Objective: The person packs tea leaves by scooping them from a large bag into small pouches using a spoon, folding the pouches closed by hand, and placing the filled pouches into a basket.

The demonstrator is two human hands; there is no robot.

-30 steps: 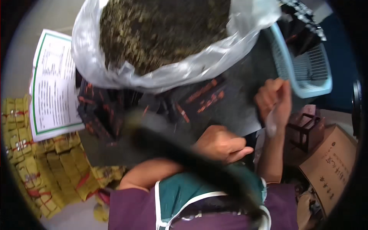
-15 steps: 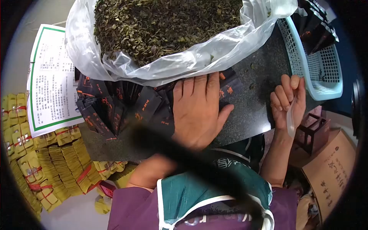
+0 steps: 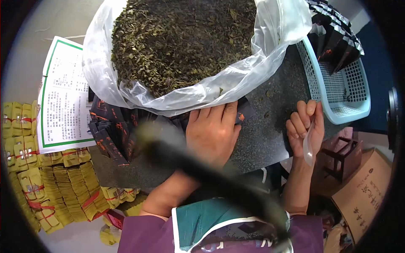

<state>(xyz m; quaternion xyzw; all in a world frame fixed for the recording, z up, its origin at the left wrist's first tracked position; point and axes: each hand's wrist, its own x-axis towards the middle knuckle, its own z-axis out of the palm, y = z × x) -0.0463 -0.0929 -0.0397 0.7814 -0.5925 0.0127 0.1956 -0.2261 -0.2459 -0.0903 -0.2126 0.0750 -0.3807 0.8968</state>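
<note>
At the frame's centre, the left hand (image 3: 211, 137) is lying flat, fingers unclenched over dark packets (image 3: 113, 137), fingertips touching the edge of the clear bag (image 3: 202, 97). Right of centre, the right hand (image 3: 304, 126) is holding its fingers curled, apparently around a pale plastic piece (image 3: 309, 148). At the top, leaves (image 3: 181, 46) are filling the bag. Upper right, black pouches (image 3: 334, 40) are already standing in the blue basket (image 3: 349, 115); packets are lying loose on the counter (image 3: 265, 141), seemingly unfinished.

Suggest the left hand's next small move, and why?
Probably draw out one of the dark packets: the left hand lies palm down over them, fingertips at the plastic bag, while the right hand holds a pale plastic piece.
</note>
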